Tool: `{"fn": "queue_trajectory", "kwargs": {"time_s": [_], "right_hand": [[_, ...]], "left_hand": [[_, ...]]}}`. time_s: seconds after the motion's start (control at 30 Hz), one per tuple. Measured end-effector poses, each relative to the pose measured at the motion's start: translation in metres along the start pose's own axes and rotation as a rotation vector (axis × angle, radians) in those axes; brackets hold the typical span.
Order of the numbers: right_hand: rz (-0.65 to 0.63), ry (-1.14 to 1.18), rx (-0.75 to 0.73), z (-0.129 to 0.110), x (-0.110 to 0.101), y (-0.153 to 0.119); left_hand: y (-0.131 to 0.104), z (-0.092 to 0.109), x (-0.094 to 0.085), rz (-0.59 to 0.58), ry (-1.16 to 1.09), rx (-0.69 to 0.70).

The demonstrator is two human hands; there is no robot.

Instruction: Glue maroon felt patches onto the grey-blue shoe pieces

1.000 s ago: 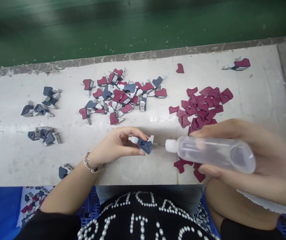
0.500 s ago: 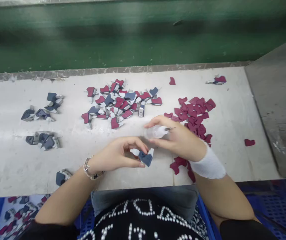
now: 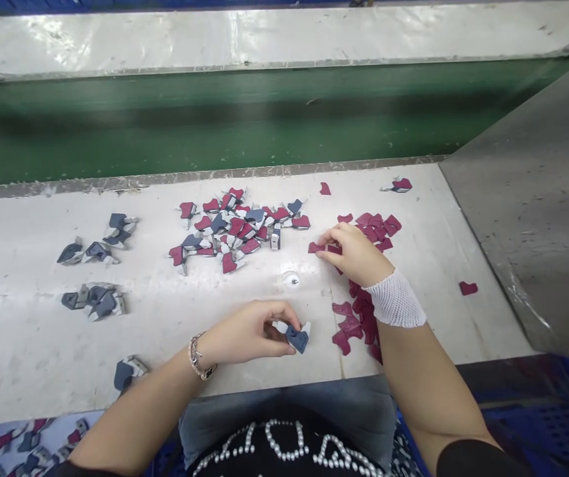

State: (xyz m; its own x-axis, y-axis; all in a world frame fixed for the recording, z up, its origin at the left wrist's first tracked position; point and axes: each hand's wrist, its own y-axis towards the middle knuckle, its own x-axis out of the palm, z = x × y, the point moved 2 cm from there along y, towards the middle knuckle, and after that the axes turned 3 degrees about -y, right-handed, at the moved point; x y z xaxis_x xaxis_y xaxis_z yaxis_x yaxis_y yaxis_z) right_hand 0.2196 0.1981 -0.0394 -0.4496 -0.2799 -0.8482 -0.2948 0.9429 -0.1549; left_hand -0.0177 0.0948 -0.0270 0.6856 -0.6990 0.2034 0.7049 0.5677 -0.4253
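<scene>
My left hand (image 3: 254, 334) pinches a small dark blue and white plastic part (image 3: 297, 338) between thumb and fingers, above the table's near side. My right hand (image 3: 356, 252) reaches over the scattered maroon flat pieces (image 3: 362, 306), its thumb and forefinger closed at the edge of one maroon piece (image 3: 316, 248). Between the hands a small clear bottle with a white top and a thin needle tip (image 3: 292, 281) stands on the table, seen from above. My right palm hides some of the maroon pieces.
A heap of blue, white and maroon parts (image 3: 237, 225) lies at the middle back. Several blue and grey parts (image 3: 100, 299) lie at the left. A metal panel (image 3: 527, 218) bounds the right; a green belt (image 3: 205, 119) runs beyond the table's far edge.
My right hand has let go of the bottle, which now stands on the table, and has moved to the maroon pieces. My left hand still holds the blue and white part. The view has tilted up.
</scene>
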Motion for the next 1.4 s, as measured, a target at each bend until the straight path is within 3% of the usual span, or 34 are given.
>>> {"fn": "queue_trajectory", "kwargs": {"time_s": [0.17,0.5,0.6,0.7,0.87,0.97,1.13,1.4], "right_hand": [[-0.051,0.01,0.005,-0.009,0.002,-0.001],[-0.077,0.22,-0.014,-0.023,-0.029,-0.032],[-0.068,0.233,-0.031,-0.028,-0.036,-0.054],[-0.092,0.276,-0.045,-0.034,-0.038,-0.084],[-0.292,0.486,-0.047,-0.042,-0.025,-0.124],[-0.303,0.571,-0.036,-0.046,-0.012,-0.132],[-0.242,0.624,-0.001,-0.05,0.008,-0.127],[-0.453,0.842,0.021,-0.017,0.034,-0.108]], "left_hand": [[0.001,-0.003,0.001,0.031,0.039,0.028],[-0.001,0.007,0.006,0.081,0.026,0.11],[-0.008,0.005,0.015,0.168,0.017,0.121],[-0.016,-0.009,0.029,0.303,-0.038,0.115],[-0.022,-0.037,0.051,0.647,0.039,0.221],[-0.021,-0.045,0.057,0.809,0.113,0.278],[-0.015,-0.049,0.059,0.782,0.028,0.274],[-0.014,-0.054,0.052,0.789,-0.17,0.288]]}}
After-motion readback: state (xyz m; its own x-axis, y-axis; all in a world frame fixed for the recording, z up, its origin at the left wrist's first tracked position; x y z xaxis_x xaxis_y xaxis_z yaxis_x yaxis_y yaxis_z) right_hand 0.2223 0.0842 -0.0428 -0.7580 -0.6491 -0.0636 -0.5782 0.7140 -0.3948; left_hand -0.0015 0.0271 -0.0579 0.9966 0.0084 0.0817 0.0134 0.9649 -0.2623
